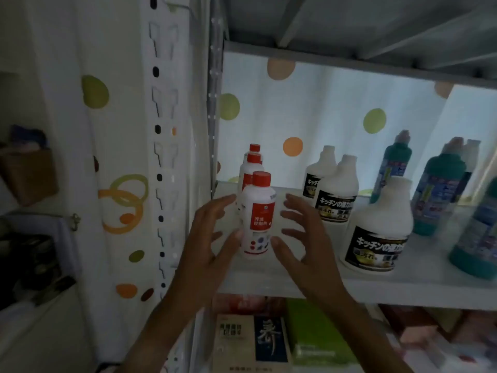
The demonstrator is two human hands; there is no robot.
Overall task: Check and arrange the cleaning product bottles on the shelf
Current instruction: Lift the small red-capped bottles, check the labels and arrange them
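Head view: rear red-capped bottles (pixel 252 157) half hidden

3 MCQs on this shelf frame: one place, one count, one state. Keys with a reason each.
1. Where is the red-capped bottle row?
A. left end of the shelf
B. right end
C. shelf below

2. How many white bottles with black labels?
A. one
B. three
C. five

3. The hands are:
A. both gripping bottles
B. both open beside the front red-capped bottle
C. out of view

Key: A, the row stands next to the shelf post; B, three stand in a diagonal line; B, left hand and right hand have spread fingers flanking it.
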